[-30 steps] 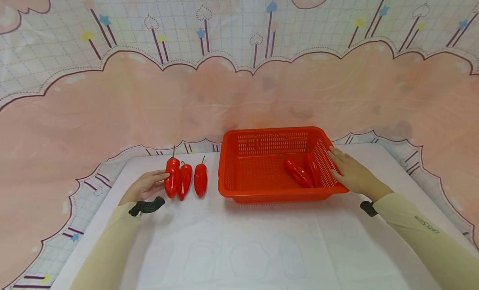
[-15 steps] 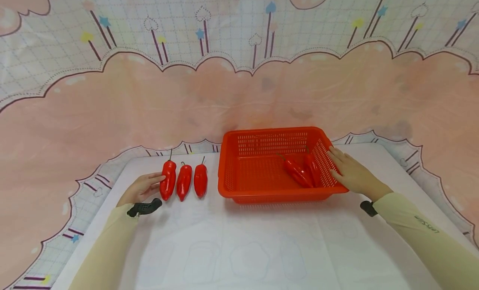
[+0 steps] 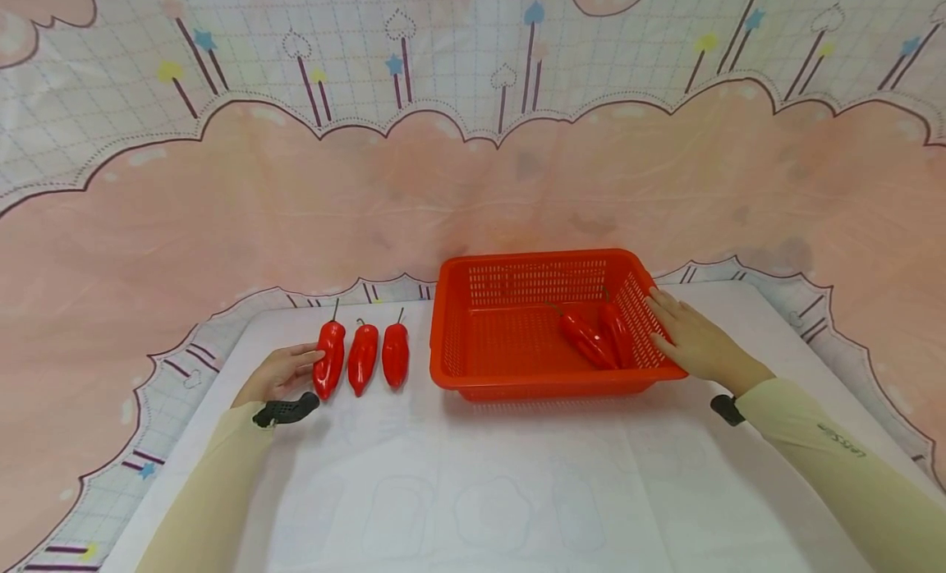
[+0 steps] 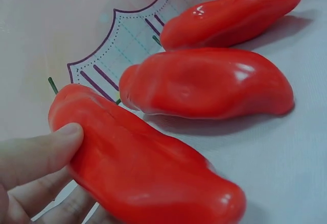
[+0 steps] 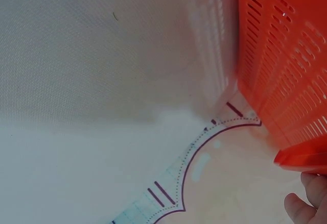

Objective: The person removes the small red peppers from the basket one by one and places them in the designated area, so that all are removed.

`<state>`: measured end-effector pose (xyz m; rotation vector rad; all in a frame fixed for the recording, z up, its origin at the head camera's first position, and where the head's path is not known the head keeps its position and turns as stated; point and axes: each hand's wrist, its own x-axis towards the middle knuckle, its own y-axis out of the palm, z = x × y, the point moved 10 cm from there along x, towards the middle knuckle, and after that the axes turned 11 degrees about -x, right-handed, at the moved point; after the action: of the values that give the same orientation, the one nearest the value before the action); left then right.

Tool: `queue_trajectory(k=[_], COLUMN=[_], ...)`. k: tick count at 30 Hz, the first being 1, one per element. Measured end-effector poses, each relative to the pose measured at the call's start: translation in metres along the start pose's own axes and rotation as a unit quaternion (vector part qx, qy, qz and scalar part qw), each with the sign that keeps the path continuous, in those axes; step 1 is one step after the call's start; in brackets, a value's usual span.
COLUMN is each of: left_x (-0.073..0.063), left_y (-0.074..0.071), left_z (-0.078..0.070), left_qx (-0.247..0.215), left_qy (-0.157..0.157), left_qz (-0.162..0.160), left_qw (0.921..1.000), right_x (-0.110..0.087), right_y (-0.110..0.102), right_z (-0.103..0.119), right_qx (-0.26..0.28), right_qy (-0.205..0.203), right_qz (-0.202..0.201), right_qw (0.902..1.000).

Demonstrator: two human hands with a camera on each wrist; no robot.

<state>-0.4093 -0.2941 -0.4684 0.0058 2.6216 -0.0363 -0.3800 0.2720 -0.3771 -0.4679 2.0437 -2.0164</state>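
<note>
At the left of the table my left hand (image 3: 282, 373) holds a red chili pepper (image 3: 328, 362) by its side. In the left wrist view the thumb (image 4: 69, 141) lies on the pepper's upper face and the other fingers sit partly hidden at its lower side. Two more red peppers, a middle one (image 3: 363, 358) and a right one (image 3: 395, 355), lie in a row beside it with stems pointing away. My right hand (image 3: 698, 341) rests with extended fingers on the right rim of a red plastic basket (image 3: 557, 384). Two peppers (image 3: 587, 341) lie inside the basket's right half.
A white cloth (image 3: 480, 491) with faint printed shapes covers the table. Behind it hangs a pink and white patterned backdrop (image 3: 473, 195). The basket has slotted walls and stands at the table's far side.
My left hand has moved slightly left with its pepper, which now lies apart from the middle pepper and tilts a little. The right hand and basket have stayed in place.
</note>
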Motion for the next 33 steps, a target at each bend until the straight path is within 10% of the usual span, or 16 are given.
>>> queue_trajectory(k=[33], left_x=[0.0041], left_y=[-0.0086], left_z=[0.0039], left_qx=[0.042], left_qy=[0.021], left_qz=[-0.057], left_qw=[0.9972], right_x=[0.0002], right_y=[0.0023], right_z=[-0.0026], right_qx=[0.004], right_qy=[0.01], right_qz=[0.015], right_qw=[0.9998])
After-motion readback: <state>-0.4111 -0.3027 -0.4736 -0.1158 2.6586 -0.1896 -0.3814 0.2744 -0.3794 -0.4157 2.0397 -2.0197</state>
